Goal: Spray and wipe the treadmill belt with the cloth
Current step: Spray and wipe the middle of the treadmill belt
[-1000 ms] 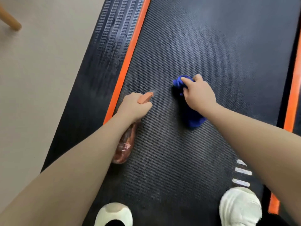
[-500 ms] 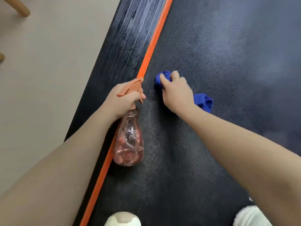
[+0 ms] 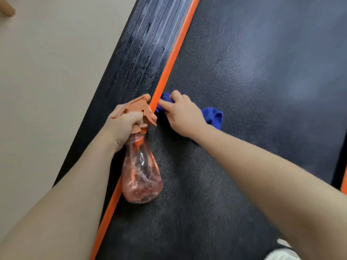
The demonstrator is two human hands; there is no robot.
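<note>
The black textured treadmill belt [image 3: 244,81] fills the middle and right of the head view. My left hand [image 3: 124,126] grips the neck and trigger of a clear spray bottle [image 3: 141,175] with an orange spray head, held above the belt's left edge. My right hand [image 3: 183,114] presses a bunched blue cloth [image 3: 214,117] onto the belt, right against the orange stripe [image 3: 172,59]. Part of the cloth is hidden under my hand.
A ribbed black side rail [image 3: 139,53] with pale streaks runs left of the orange stripe. Beige floor [image 3: 47,81] lies further left, with a wooden leg [image 3: 6,7] at the top corner. A white shoe [image 3: 279,255] shows at the bottom right.
My right hand has slid the cloth leftward across the belt up to the orange stripe. My left hand has swung the bottle left over the belt's edge.
</note>
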